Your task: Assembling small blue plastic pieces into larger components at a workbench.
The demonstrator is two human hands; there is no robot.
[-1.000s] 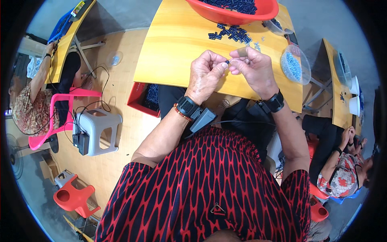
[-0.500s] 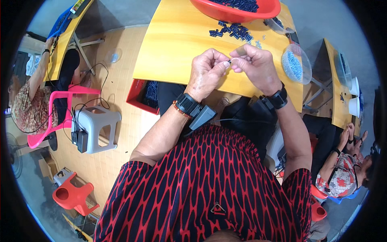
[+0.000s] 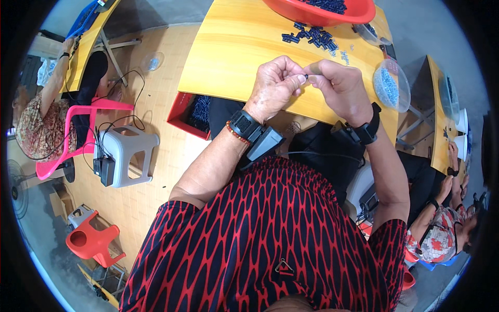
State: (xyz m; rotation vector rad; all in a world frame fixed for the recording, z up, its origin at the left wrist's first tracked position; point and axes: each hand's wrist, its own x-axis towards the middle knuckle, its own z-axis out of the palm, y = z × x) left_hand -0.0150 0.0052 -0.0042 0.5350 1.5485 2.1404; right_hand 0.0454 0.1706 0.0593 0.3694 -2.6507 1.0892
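Over the yellow table's near edge, my two hands meet at the fingertips. My left hand (image 3: 274, 87) is closed in a pinch on a small dark piece (image 3: 306, 77), of which only a tip shows. My right hand (image 3: 340, 89) is closed too, its thumb and forefinger pinched right beside that tip; what lies between them is too small to make out. Beyond the hands, a loose pile of short dark blue cylindrical pieces (image 3: 318, 39) lies on the table, with some tiny clear pieces (image 3: 344, 56) next to it.
A red basin (image 3: 322, 16) of dark pieces stands at the far edge. At right is a clear bowl (image 3: 385, 87) of light blue pieces. A red crate (image 3: 182, 117) sits below the table. Grey stool (image 3: 125, 156) and cables are at left. Co-workers sit at tables on both sides.
The view has shifted, so the table and its contents appear slightly right and higher. My right wrist has turned a little; both hands stay pinched together.
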